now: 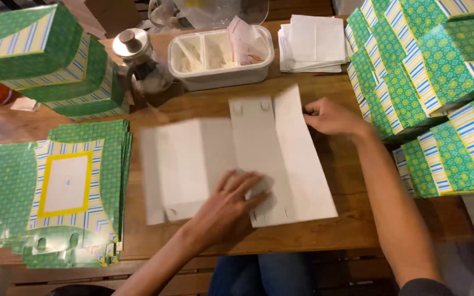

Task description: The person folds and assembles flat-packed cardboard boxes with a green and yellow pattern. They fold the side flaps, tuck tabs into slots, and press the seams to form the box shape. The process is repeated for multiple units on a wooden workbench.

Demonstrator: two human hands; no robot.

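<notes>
- I see a flat white card blank (248, 159) lying plain side up in the middle of the wooden worktop (325, 233), creased into panels, its left part blurred.
- My left hand (231, 205) lies palm down on the near middle of the blank, fingers (250, 186) spread and flat against the card; they press on it and grip nothing.
- My right hand (333, 116) sits at the blank's far right edge, fingers curled at the edge of the right panel; I cannot tell whether they pinch it or only touch it.
- To the left, just beside the blank, a stack of flat printed blanks (56, 192) lies on the worktop, green-patterned with blue and yellow stripes and a white window framed in yellow.
- Behind that stack, at the far left, folded boxes (45, 60) in the same green print are piled on one another.
- On the right, more folded green boxes (434, 82) lean in a heap from the far corner to the near edge, close to my right forearm.
- Beyond the blank stands a white two-compartment tub (220, 55) with pale stuff inside and a small clear bag with red print resting in its right half.
- Left of the tub is a glass jar with a metal lid (133, 46).
- Right of the tub lies a pile of white paper sheets (314, 44).
- Blue denim on my legs (264, 274) shows under the near edge of the worktop.
</notes>
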